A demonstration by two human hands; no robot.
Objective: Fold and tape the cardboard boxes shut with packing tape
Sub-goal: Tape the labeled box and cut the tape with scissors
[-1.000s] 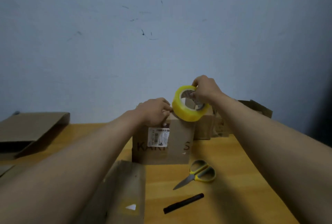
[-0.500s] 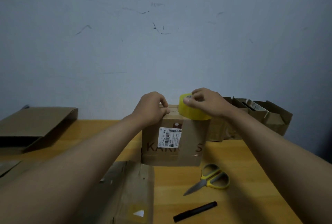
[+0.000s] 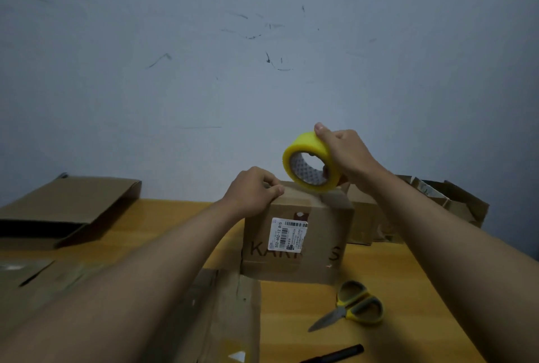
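The right hand (image 3: 345, 155) grips the yellow roll of packing tape (image 3: 310, 163), thumb on top of the roll and fingers curled through its core, and holds it tilted just above the far right part of the top of the cardboard box (image 3: 297, 240). The roll's lower edge looks to meet the box top; whether a strip runs from it to the cardboard cannot be made out. The left hand (image 3: 253, 190) rests on the near left edge of the box top, fingers curled over the edge and pressing down.

The box stands upright in the middle of the wooden tabletop (image 3: 408, 289), its flaps closed, a white barcode label (image 3: 287, 233) on the near face over dark printed letters. Behind the tabletop rises a pale grey wall (image 3: 204, 56) with dark scuff marks.

Yellow-handled scissors (image 3: 354, 307) lie on the tabletop near the box's front right corner, and a black marker (image 3: 338, 355) lies nearer still. A flattened box (image 3: 67, 211) sits at far left, more flat cardboard (image 3: 233, 319) lies under the left forearm, and open boxes (image 3: 443, 205) stand behind the right forearm, partly hidden by it.
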